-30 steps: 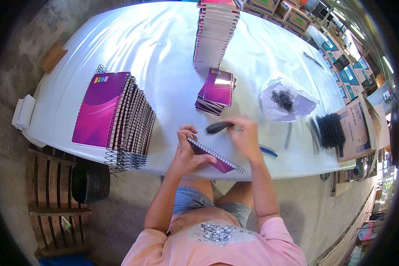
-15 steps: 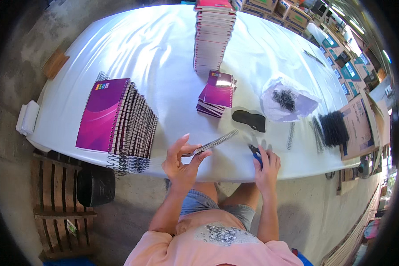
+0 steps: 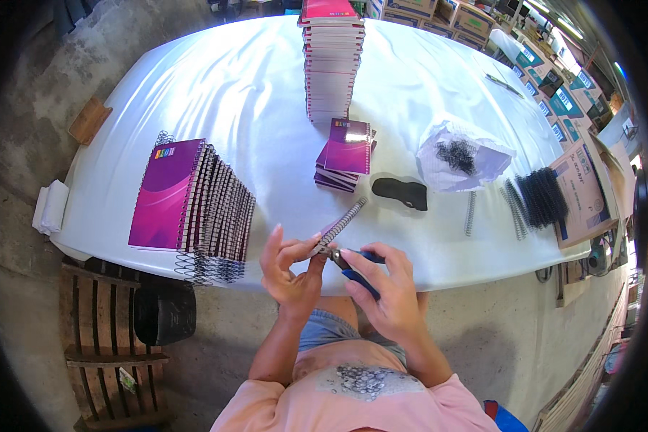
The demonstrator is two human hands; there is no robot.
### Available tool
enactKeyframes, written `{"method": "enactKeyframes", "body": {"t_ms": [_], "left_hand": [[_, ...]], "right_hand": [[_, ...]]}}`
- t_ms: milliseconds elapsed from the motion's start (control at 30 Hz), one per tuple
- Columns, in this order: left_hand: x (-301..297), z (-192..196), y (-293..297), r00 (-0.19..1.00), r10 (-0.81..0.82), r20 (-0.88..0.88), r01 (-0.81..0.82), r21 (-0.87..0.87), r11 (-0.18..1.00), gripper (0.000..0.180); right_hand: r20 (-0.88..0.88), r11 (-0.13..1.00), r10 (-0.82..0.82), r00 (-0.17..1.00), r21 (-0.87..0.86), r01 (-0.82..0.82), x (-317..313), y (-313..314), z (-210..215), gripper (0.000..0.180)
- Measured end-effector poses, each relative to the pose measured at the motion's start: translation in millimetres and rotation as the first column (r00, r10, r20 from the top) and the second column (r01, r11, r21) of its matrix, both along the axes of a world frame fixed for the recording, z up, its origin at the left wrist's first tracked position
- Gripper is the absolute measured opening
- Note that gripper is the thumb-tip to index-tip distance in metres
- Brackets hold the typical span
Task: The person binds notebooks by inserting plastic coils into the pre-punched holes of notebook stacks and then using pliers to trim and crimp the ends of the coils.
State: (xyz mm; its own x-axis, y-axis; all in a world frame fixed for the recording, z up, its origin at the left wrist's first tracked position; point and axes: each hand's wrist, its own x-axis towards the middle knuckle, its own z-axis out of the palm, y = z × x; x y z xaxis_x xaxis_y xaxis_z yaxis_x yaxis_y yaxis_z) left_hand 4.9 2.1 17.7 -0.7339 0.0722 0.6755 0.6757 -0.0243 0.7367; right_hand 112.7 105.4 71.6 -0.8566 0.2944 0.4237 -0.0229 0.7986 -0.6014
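Observation:
Between the thumb and fingers of my left hand point(image 3: 293, 272) is a small spiral notebook point(image 3: 340, 225), turned nearly edge-on so that mostly its dark wire coil shows. My right hand point(image 3: 390, 289) is wrapped around pliers point(image 3: 352, 269) with blue and black handles. Their metal jaws are at the near end of the coil, beside my left fingertips. Whether the jaws grip the wire is too small to tell. Just beyond, a short pile of small purple notebooks point(image 3: 348, 153) lies on the table, with a black flat object point(image 3: 400, 194) to its right.
Large purple spiral notebooks point(image 3: 167, 194) are stacked at the left of the white-covered table point(image 3: 281, 180). A tall notebook stack point(image 3: 331, 72) stands at the back. Rightward are a white bag point(image 3: 475, 155) with dark coils, loose black spirals point(image 3: 542, 198) and a cardboard box point(image 3: 585, 191).
My right hand has moved left and raised the pliers to the near end of the coil. The notebook in my left hand is tilted more steeply away from me.

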Motion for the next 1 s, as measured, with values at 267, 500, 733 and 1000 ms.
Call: {"method": "enactKeyframes", "body": {"t_ms": [267,500,733,1000], "left_hand": [[1,-15,-2,0.985,0.008,-0.174,-0.009,-0.006,1.0,0.062],[-4,1,-4,0.998,0.057,0.032,-0.064,0.27,0.961,0.066],[13,43,-19,0.998,-0.031,0.051,0.015,0.288,0.957,0.035],[14,109,-87,0.911,0.283,-0.3,-0.205,0.267,0.942,0.028]], "right_hand": [[0.134,0.605,0.315,0.939,-0.791,-0.091,11,2,-7,0.037],[0.128,0.949,0.074,0.989,-0.313,-0.031,7,21,-36,0.039],[0.297,0.953,-0.294,0.909,0.163,0.255,8,79,-75,0.059],[-0.573,0.489,0.221,0.789,-0.635,-0.598,-82,-17,58,0.05]]}}
